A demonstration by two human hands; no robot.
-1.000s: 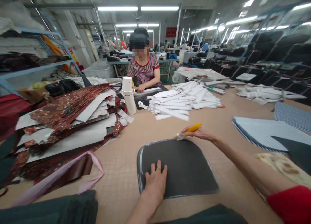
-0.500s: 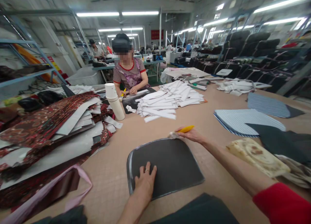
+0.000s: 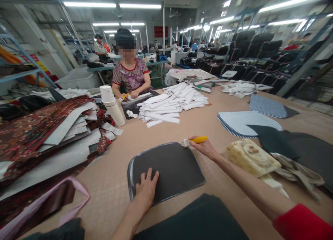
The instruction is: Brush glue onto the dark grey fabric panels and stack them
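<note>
A dark grey panel (image 3: 171,170) with rounded upper corners lies flat on the brown table, a whitish smear running along its left and top edges. My left hand (image 3: 146,188) rests on the panel's left part, fingers spread. In my right hand (image 3: 204,148) is a brush with a yellow handle (image 3: 199,139); its whitish, clotted head (image 3: 185,143) touches the panel's upper right edge. Nearer to me lies a stack of dark green fabric pieces (image 3: 197,222).
Patterned red fabric (image 3: 52,123) is piled at left beside a white cup (image 3: 106,93) on a bottle (image 3: 116,114). White strips (image 3: 169,102) lie ahead, before a co-worker (image 3: 131,73). To the right are striped pieces (image 3: 247,123) and a stained yellowish container (image 3: 252,156).
My right hand has moved the brush a little along the panel's top edge toward its right corner. My left hand stays on the panel. The whole view has shifted slightly.
</note>
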